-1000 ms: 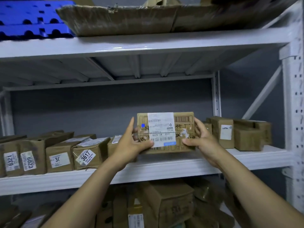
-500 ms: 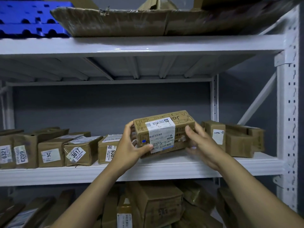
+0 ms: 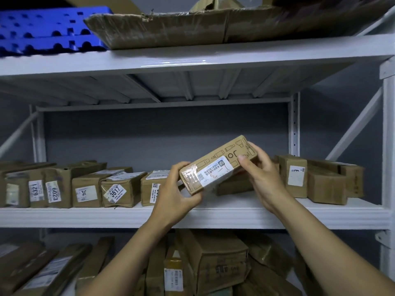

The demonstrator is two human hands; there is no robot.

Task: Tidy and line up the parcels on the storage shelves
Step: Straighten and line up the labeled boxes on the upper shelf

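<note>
A long brown parcel (image 3: 215,165) with a white label is held tilted above the middle shelf (image 3: 213,216), its right end raised toward the back. My left hand (image 3: 174,195) grips its near left end from below. My right hand (image 3: 261,174) holds its far right end, fingers over the top. A row of brown labelled parcels (image 3: 115,192) lines the shelf on the left. Another parcel (image 3: 235,185) lies flat just behind the held one. More boxes (image 3: 294,176) stand on the right.
The top shelf (image 3: 192,58) carries a blue plastic pallet (image 3: 42,28) and a flattened cardboard box (image 3: 192,26). The lower shelf holds several long parcels (image 3: 211,261) lying at angles. A white upright post (image 3: 388,146) bounds the right side.
The parcel has been turned from facing me label-first to lying lengthwise and tilted, its right end swung back and up. Both hands shifted their grip to its ends.
</note>
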